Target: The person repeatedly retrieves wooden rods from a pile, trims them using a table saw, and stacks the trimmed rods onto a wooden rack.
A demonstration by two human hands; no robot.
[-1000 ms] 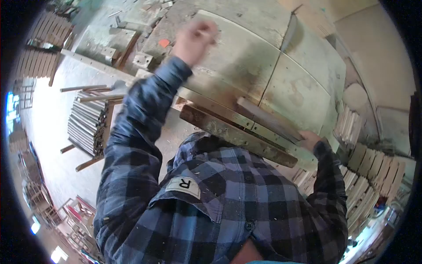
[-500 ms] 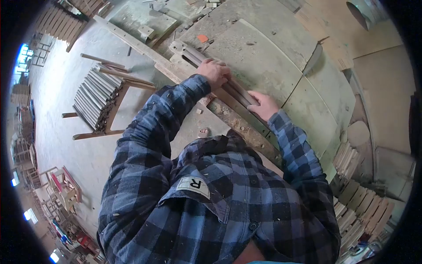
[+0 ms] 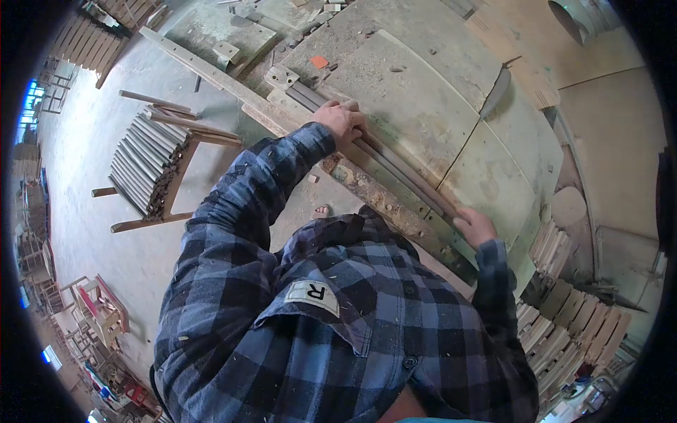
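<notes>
Long wooden rods (image 3: 405,171) lie side by side along the near edge of the worktable (image 3: 508,166), their far ends close to a pale block with holes (image 3: 281,77). My left hand (image 3: 340,121) is closed over the rods toward that block, fingers curled across the top. At the opposite end, my right hand (image 3: 474,227) grips the rod ends between thumb and fingers; the fingertips are partly hidden. Beside the rods, nearer my body, runs a worn wooden rail (image 3: 377,194).
A curved metal blade (image 3: 496,94) stands up from a slot in the table. Left on the floor, a wooden rack (image 3: 176,173) holds several stacked rods (image 3: 147,158). Stacked wooden pieces (image 3: 575,317) lie at lower right. An orange scrap (image 3: 319,62) and offcuts lie on the table.
My right hand has slid along the rods toward their near right end, away from my left hand. My left hand keeps its hold near the block. The view has shifted slightly.
</notes>
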